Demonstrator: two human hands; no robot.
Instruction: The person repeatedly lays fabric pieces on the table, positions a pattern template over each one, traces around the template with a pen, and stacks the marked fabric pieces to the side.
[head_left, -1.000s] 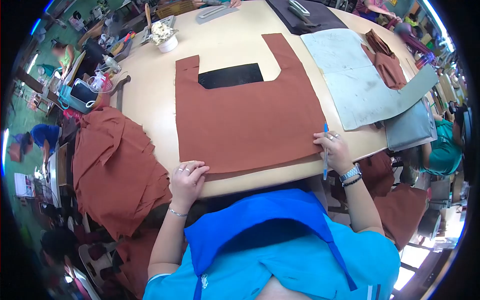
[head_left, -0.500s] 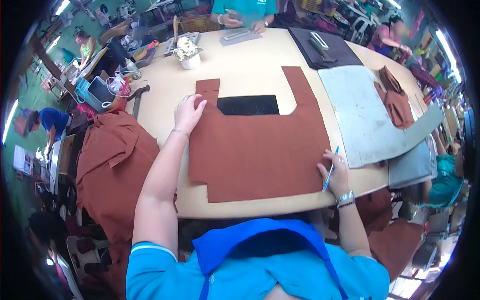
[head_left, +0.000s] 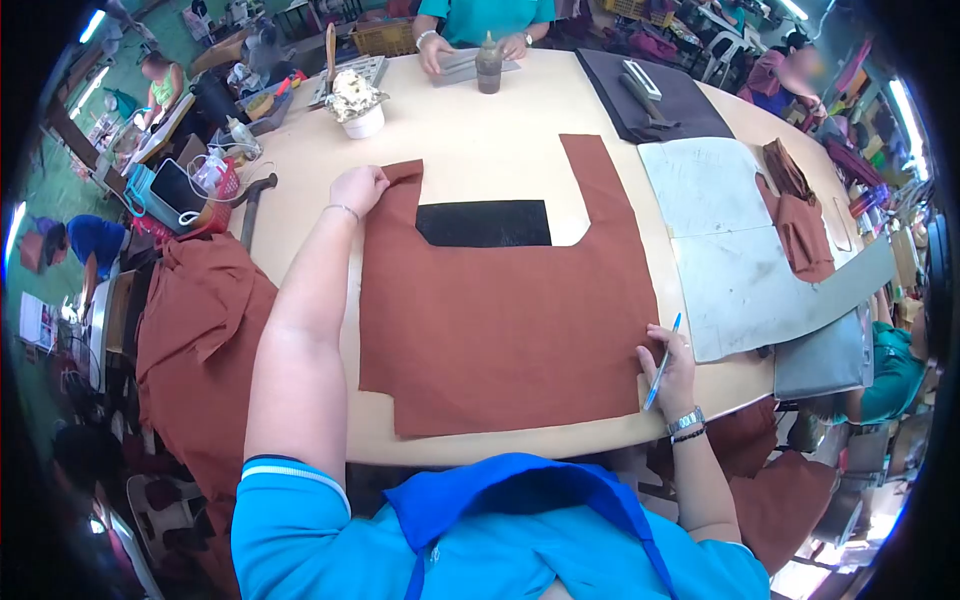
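Brown cloth panel (head_left: pixel 510 335), one: left hand (head_left: pixel 358 188) pinching its far-left strip (head_left: pixel 404 190), right hand (head_left: pixel 676 368), gripping pen (head_left: pixel 657 378), at its near-right edge (head_left: pixel 632 388).

Matt cloth panel (head_left: pixel 510 340), smooth tabletop (head_left: pixel 460 130)

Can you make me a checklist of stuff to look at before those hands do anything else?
1. Left fingers touching the left strap end of the reddish-brown, U-notched fabric: ok.
2. Right fingers holding the slim blue-and-white pen: ok.
3. Left strap end lying flat: not ok, it looks creased beside the fingers.
4. Large pale grey-green sheet off the fabric: ok, it lies apart to the right.
5. Black rectangular sheet stopping at the notch's edge: cannot tell; it may run underneath.
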